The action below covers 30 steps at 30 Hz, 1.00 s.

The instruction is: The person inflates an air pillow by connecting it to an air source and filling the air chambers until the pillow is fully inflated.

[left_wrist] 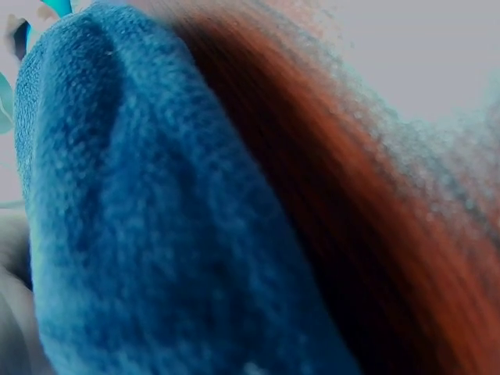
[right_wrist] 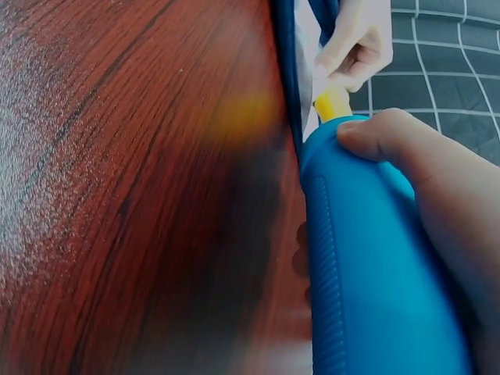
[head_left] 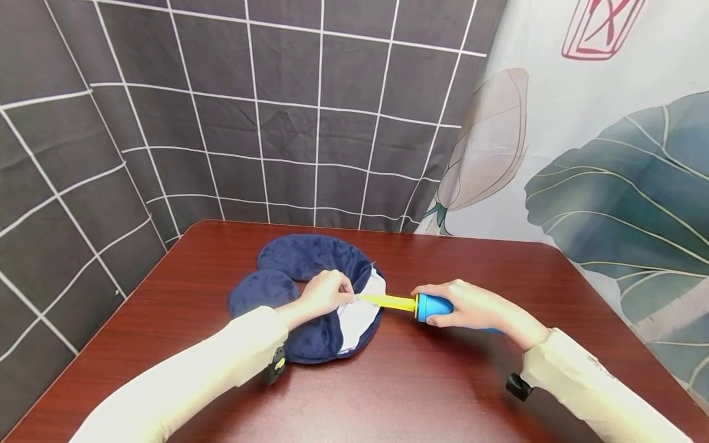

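Observation:
A navy plush neck pillow [head_left: 317, 250] lies on the table, its cover open on the right side so that a white inner bladder [head_left: 354, 323] shows. At that opening my left hand [head_left: 325, 291] pinches a small pale air valve, mostly hidden by the fingertips. My right hand [head_left: 471, 304] grips the blue hand pump [head_left: 433, 307], thumb over its front end in the right wrist view. From the pump a yellow nozzle [head_left: 394, 302] points left, its tip meeting the left fingertips. Blue plush [left_wrist: 156, 203] fills much of the left wrist view.
The dark red wooden table [head_left: 354, 406] runs beneath both arms. Behind it hangs a grey cloth with white grid lines [head_left: 288, 129], joined on the right by a white cloth with a leaf print [head_left: 626, 197].

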Tool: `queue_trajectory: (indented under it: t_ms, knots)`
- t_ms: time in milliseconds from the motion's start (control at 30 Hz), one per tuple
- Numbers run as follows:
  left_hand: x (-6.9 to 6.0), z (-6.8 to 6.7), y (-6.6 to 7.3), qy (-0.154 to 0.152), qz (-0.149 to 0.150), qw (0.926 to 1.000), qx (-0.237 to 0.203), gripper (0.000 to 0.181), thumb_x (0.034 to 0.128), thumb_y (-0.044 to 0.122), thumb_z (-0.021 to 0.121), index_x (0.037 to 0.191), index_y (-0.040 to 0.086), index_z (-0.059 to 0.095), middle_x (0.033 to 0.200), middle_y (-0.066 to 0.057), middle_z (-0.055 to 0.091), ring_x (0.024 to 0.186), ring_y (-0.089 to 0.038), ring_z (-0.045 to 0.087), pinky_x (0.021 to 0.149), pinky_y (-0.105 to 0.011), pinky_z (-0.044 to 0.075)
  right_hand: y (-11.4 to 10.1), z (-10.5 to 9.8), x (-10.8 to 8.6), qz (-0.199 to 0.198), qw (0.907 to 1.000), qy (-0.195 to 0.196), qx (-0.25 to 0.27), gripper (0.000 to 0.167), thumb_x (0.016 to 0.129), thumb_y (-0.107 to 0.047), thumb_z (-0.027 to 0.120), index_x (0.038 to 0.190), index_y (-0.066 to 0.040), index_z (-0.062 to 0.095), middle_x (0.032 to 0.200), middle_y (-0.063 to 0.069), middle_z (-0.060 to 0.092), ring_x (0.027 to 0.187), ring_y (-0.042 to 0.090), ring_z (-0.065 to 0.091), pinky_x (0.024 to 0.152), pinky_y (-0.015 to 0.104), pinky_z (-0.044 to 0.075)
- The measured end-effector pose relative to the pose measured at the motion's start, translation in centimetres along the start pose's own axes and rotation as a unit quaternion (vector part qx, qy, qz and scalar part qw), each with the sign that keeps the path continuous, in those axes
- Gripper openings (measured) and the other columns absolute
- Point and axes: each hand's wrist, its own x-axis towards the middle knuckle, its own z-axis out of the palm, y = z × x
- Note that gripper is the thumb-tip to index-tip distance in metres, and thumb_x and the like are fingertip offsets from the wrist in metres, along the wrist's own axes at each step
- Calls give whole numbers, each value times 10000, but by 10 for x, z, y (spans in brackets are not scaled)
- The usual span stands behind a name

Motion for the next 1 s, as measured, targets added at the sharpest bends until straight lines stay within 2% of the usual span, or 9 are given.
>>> queue_trajectory:
  t_ms: [267, 433, 633, 767, 1000]
  knots:
    - [1, -1, 2, -7, -131, 9999, 103, 50, 808, 205, 785, 775, 167, 777, 802, 20, 744, 697, -131, 609, 646, -291, 476, -5, -1, 0, 248, 9988, -365, 226, 585, 910, -472, 655, 1393, -180, 500, 1023, -86, 628, 850, 85, 557, 707, 215, 510]
    - [1, -2, 5, -59, -159, 9997, 184, 59, 816, 199, 770, 791, 146, 777, 821, -1, 744, 715, -153, 628, 657, -302, 489, -8, 1, 0, 434, 9977, -471, 218, 627, 915, -519, 625, 1424, -188, 468, 1054, -74, 608, 902, 113, 544, 737, 248, 501]
    - [0, 0, 7, -92, -103, 9994, 318, 59, 827, 180, 750, 800, 134, 775, 827, -12, 748, 719, -160, 645, 655, -314, 508, -13, 0, 1, 476, 9974, -518, 131, 648, 919, -497, 629, 1439, -150, 458, 1052, -73, 611, 901, 104, 544, 747, 241, 506]
    - [1, 2, 7, -66, -113, 9992, 384, 58, 820, 165, 745, 787, 130, 777, 821, -15, 752, 713, -164, 650, 650, -315, 513, -16, -1, 3, 442, 9977, -505, -63, 650, 923, -470, 640, 1442, -125, 455, 1041, -59, 619, 881, 96, 545, 747, 239, 506]
    - [2, 0, 9, -33, -240, 9988, 415, 64, 817, 155, 737, 771, 134, 777, 806, -15, 752, 698, -172, 649, 630, -311, 509, -24, -7, 10, 574, 9945, -486, -734, 650, 909, -426, 667, 1451, -137, 455, 1078, 12, 645, 889, 136, 551, 757, 293, 522]
